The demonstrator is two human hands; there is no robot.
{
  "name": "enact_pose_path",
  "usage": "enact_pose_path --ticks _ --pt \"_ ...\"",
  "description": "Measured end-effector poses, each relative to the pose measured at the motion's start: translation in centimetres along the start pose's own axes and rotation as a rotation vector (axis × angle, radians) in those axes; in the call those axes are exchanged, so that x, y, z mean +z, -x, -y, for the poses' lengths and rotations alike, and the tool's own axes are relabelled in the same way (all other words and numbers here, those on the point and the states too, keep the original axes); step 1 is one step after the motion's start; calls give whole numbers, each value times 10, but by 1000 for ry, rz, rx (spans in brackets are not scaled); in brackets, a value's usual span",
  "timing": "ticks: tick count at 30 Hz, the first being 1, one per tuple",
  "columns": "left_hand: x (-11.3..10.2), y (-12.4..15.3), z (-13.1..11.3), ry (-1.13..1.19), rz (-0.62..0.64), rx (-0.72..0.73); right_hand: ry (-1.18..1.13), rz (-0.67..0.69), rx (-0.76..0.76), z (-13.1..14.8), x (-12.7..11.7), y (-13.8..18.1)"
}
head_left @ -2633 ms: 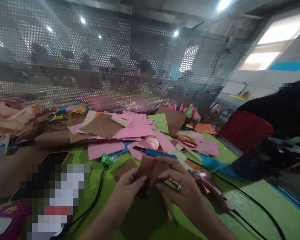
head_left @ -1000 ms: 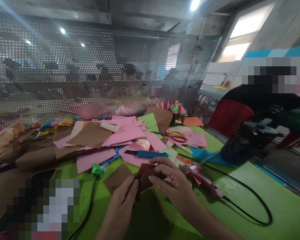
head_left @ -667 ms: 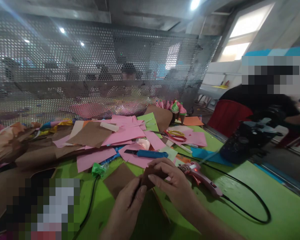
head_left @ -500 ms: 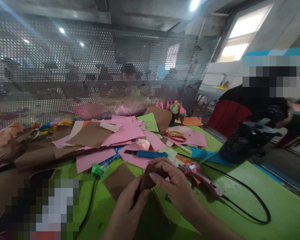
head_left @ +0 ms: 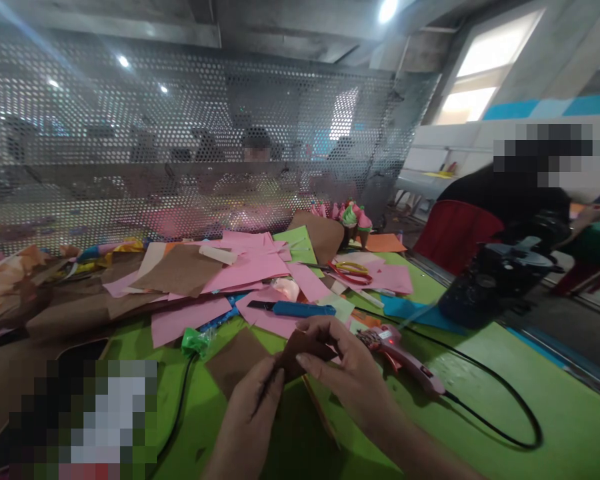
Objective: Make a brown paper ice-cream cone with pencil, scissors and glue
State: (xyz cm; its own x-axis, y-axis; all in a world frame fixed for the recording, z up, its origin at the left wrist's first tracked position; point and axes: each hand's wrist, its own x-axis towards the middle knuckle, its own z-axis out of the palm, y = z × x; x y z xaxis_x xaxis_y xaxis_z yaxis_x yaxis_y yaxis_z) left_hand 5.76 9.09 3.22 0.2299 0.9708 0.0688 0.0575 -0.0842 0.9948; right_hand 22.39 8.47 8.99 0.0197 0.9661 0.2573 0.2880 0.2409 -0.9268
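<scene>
A small piece of brown paper [head_left: 296, 353], bent or folded, is held between my two hands above the green table. My left hand [head_left: 254, 403] pinches its lower left edge between thumb and fingers. With thumb and curled fingers, my right hand [head_left: 349, 365] grips the upper right side. Flat on the table, just left of the held piece, lies a brown paper square [head_left: 236, 360]. A pink hot glue gun [head_left: 413, 365] with a red light rests to the right of my right hand. Beyond my fingers is a blue utility knife [head_left: 303, 309] with its blade out.
Pink paper sheets [head_left: 250, 270] and brown sheets are heaped at the back, with scissors [head_left: 353, 272] among them. Paper ice-cream cones [head_left: 350, 217] stand behind. The glue gun's black cord [head_left: 523, 400] loops right. A phone [head_left: 87, 350] lies left. A person [head_left: 510, 180] sits at right.
My left hand has shifted slightly left and its fingers have closed up along the brown paper. The paper's angle has changed a little. The person at right has changed posture.
</scene>
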Motion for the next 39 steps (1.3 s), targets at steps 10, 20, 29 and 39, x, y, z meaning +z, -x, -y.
enact_pose_path --ticks 10,20,29,39 --pt "-2 -1 -9 -50 96 88 -106 8 105 -2 0 -6" --pt "-3 -4 -9 9 45 26 -186 -22 191 -11 -3 -7" --pt "-6 -3 -15 -53 55 12 -198 -17 184 -17 -5 -8" --pt "-9 -7 -11 -12 68 -62 -241 -17 191 -16 -5 -7"
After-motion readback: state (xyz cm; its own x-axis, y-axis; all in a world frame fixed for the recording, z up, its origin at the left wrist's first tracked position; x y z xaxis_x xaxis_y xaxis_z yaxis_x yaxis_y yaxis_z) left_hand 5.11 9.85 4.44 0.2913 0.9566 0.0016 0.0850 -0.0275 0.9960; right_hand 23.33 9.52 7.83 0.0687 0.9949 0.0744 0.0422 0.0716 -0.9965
